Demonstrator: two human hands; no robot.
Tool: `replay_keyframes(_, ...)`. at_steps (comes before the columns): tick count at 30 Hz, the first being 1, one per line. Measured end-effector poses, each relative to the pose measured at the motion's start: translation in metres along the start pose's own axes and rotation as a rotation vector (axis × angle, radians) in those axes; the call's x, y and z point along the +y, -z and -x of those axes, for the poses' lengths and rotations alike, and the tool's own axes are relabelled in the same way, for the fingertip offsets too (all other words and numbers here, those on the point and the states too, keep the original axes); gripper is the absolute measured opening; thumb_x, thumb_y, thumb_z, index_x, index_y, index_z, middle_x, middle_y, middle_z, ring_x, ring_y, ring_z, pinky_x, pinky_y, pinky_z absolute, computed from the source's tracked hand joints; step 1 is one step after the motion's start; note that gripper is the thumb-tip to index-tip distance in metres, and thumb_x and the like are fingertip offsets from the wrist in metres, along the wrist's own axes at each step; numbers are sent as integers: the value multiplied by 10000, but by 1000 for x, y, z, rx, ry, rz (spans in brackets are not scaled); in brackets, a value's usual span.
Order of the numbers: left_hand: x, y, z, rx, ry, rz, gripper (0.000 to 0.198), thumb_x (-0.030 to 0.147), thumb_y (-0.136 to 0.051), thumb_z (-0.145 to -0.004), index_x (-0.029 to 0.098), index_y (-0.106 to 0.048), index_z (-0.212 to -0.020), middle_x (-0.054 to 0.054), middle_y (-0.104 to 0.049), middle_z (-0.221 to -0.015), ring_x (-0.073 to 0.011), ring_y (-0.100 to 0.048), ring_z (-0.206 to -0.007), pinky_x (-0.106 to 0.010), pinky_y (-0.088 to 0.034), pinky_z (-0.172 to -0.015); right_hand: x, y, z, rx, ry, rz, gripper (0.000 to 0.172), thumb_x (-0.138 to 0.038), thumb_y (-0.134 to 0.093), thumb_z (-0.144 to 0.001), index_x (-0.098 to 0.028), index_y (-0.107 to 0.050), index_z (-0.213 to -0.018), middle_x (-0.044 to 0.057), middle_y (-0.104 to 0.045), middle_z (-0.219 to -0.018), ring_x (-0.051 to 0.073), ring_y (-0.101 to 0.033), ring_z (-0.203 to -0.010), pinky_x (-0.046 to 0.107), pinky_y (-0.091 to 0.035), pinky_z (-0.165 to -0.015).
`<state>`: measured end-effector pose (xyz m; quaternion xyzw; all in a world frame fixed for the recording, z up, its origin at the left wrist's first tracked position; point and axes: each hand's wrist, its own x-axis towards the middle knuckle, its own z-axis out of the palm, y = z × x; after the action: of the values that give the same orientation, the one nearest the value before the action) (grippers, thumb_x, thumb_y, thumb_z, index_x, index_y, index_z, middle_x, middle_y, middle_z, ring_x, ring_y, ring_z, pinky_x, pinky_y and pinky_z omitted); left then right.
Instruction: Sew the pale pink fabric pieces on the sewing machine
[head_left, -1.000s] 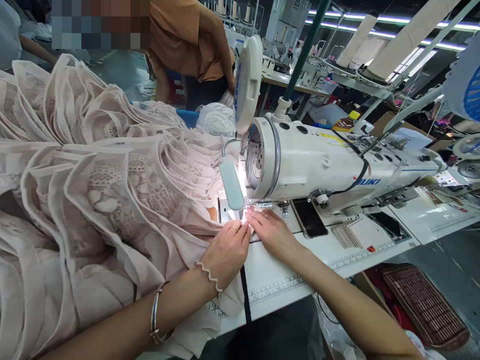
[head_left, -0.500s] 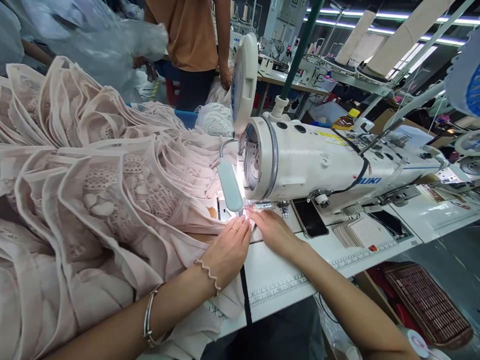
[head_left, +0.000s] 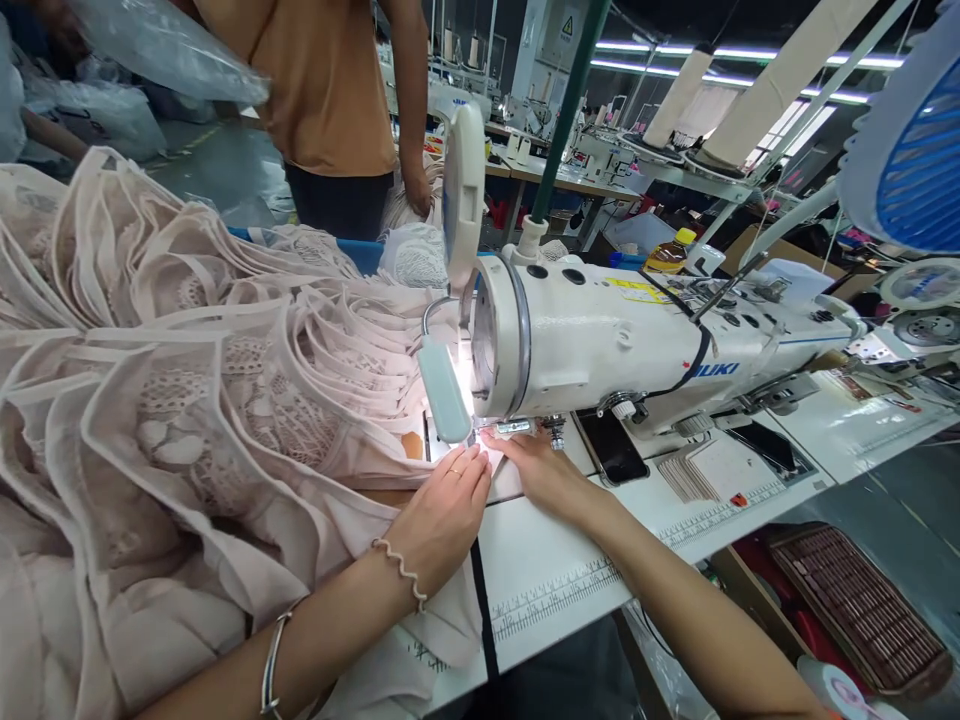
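Observation:
A white sewing machine stands over the bed, its lit needle area partly hidden behind a pale green lamp. My left hand, with a ring and bracelets at the wrist, is closed on the edge of a pale pink lace garment just in front of the needle. Its fingers are pressed together. Close beside it, my right hand is closed on the same fabric from the right, fingertips under the machine head. Fabric between the fingertips is mostly hidden.
Pink garments pile up across the left side. A black phone and a stack of cards lie right of my hands. A blue fan juts in at upper right. Beyond the pile stands a person in a brown shirt.
The view has shifted, so the machine and table sit slightly further left and lower. Both hands stay at the needle. A clear plastic bag at upper left has moved.

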<state>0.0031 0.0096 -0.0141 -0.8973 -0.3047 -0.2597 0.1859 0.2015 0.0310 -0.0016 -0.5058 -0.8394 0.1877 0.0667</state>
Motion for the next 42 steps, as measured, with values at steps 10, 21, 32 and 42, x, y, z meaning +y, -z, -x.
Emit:
replay_keyframes(10, -3, -7, 3, 16, 11, 25, 355, -12, -311, -901, 4, -599, -1109, -174, -689, -1096, -259, -637, -1083, -422, -472, -1006, -20, 11, -2, -58, -88, 43, 506, -91, -251, -929, -261, -497, -1337, 74, -592, -1256, 218, -536, -1161, 460, -301, -1078)
replay_keyframes(21, -7, -5, 1, -72, 30, 39, 391, 3, -315, -900, 39, -611, -1151, -168, -673, -1142, -263, -598, -1101, -441, -450, -979, -20, 10, -5, -32, -87, 71, 488, -93, -269, -924, -249, -526, -1308, 88, -628, -1183, 230, -596, -1057, 475, -343, -1042)
replay_keyframes(32, -7, -6, 2, -84, 60, 31, 393, -5, -351, -875, 45, -597, -1177, -157, -664, -1158, -264, -580, -1083, -432, -379, -1000, -14, 5, -3, -15, -50, 122, 477, -99, -268, -935, -247, -514, -1316, 89, -628, -1170, 223, -609, -1006, 482, -340, -1051)
replay_keyframes(42, -40, 6, -1, -90, -9, -13, 301, 11, -369, -913, 150, -626, -841, -46, -634, -741, -190, -558, -704, -313, -409, -662, -15, -4, 1, 199, 14, 215, 488, -11, -376, -822, -225, -641, -1172, 99, -667, -1011, 236, -593, -941, 353, -483, -805)
